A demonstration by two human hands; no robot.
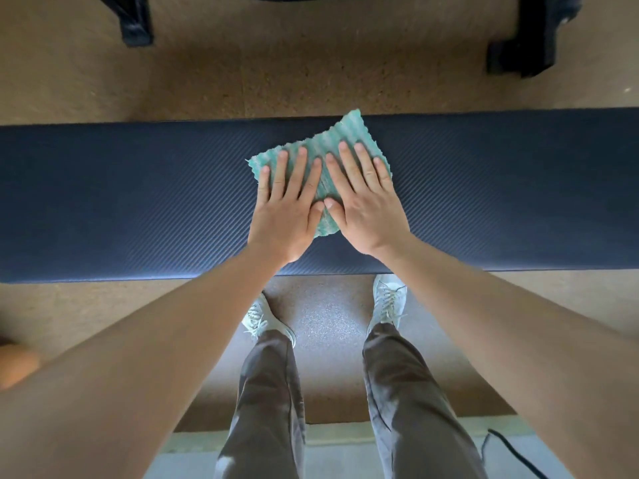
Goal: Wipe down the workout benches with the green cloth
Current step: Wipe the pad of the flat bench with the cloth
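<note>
Checking my feed from here, left to right: there's a blurry orange blob (15,366) at the far left edge, and honestly I can't tell what it is. The dark blue padded surface (121,202) runs across the whole view, with tan floor (311,74) on both sides of it. Up top left there's a black frame foot (136,25) on the floor behind it. Around the middle, my left grip (288,209) is flat, fingers straight and spread, palm down, pressing the left half of the green cloth (347,127). The cloth is lying on the surface, turned a bit, and its far corner just pokes past the far edge. My right grip (363,205) is the same deal, released and flat on the right half, thumbs touching in the middle. Below the near edge you can see two white shoes (389,299). Another black foot (529,50) sits top right, and a black cable (511,451) trails along the floor at bottom right.
</note>
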